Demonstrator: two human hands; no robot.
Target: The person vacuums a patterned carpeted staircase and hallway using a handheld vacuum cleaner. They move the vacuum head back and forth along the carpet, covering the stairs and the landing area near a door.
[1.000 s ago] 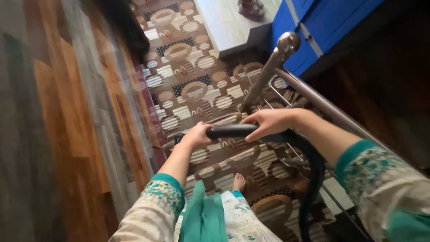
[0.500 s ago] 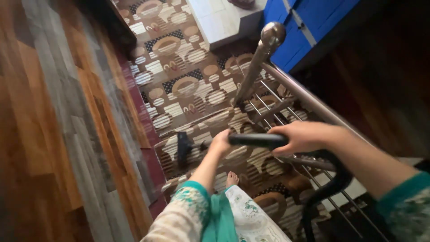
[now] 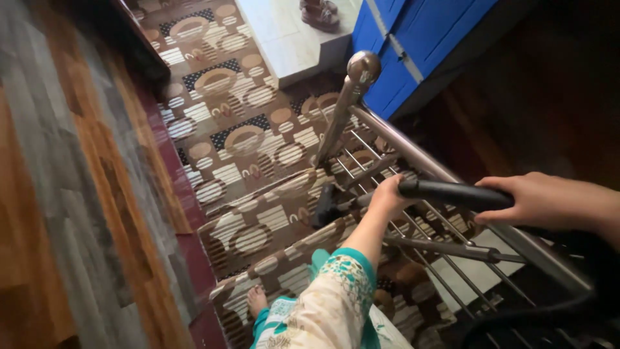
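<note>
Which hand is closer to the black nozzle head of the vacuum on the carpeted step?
Left. The left hand holds the vacuum wand at its lower part, just above the nozzle head. The right hand holds the wand higher up, farther from the nozzle.

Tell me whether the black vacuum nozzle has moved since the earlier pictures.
Yes. The black vacuum nozzle now lies out on the patterned stair carpet, farther from the metal railing post, pushed leftward.

Right forearm cut off at right edge; black hose (image 3: pixel 516 317) running out at lower right; brown shoes (image 3: pixel 321 13) cropped at top; vacuum nozzle (image 3: pixel 326 205) partly hidden behind railing (image 3: pixel 413 155).
</note>
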